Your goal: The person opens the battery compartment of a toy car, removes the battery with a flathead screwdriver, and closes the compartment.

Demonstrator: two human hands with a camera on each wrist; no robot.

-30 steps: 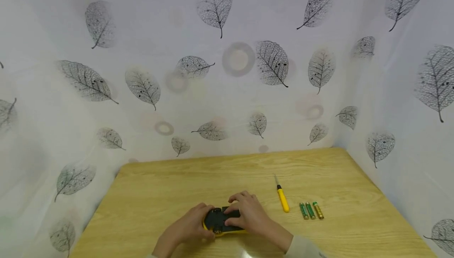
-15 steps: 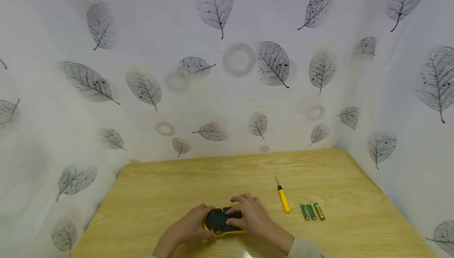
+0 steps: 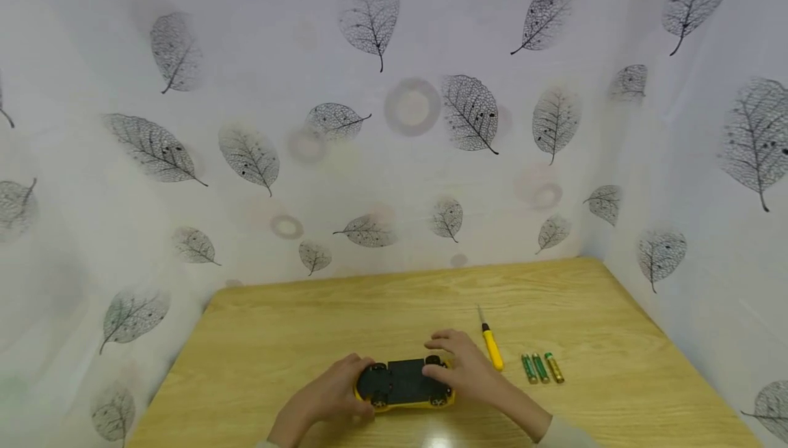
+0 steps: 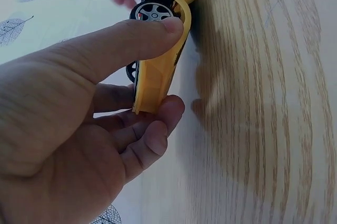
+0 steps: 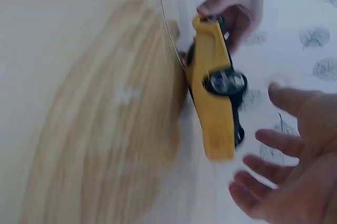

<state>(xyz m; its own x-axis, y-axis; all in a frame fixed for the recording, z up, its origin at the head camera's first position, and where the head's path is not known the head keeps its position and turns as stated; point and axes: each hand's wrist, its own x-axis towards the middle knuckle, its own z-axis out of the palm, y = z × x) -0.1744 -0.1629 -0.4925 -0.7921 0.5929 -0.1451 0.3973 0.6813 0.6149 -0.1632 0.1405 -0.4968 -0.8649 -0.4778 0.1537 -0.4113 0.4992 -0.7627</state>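
Observation:
A yellow toy car point(image 3: 406, 381) lies upside down on the table, its black underside and wheels facing up. My left hand point(image 3: 332, 390) grips its left end; in the left wrist view the thumb presses the yellow body point(image 4: 155, 79) beside a wheel and the other fingers curl round the end. Over at the car's right end is my right hand point(image 3: 470, 369). In the right wrist view that hand point(image 5: 295, 166) has loosely spread fingers, apart from the car point(image 5: 217, 124), and holds nothing.
On the wooden table point(image 3: 295, 325), a screwdriver point(image 3: 492, 349) with a yellow handle lies right of the car, its tip pointing away. Three batteries point(image 3: 540, 368) lie side by side further right. A leaf-patterned cloth point(image 3: 394, 174) hangs around the table's back and sides.
My right hand has come off the car's underside and moved right, uncovering its middle and right wheels. The left hand keeps its grip, and the car stays in place.

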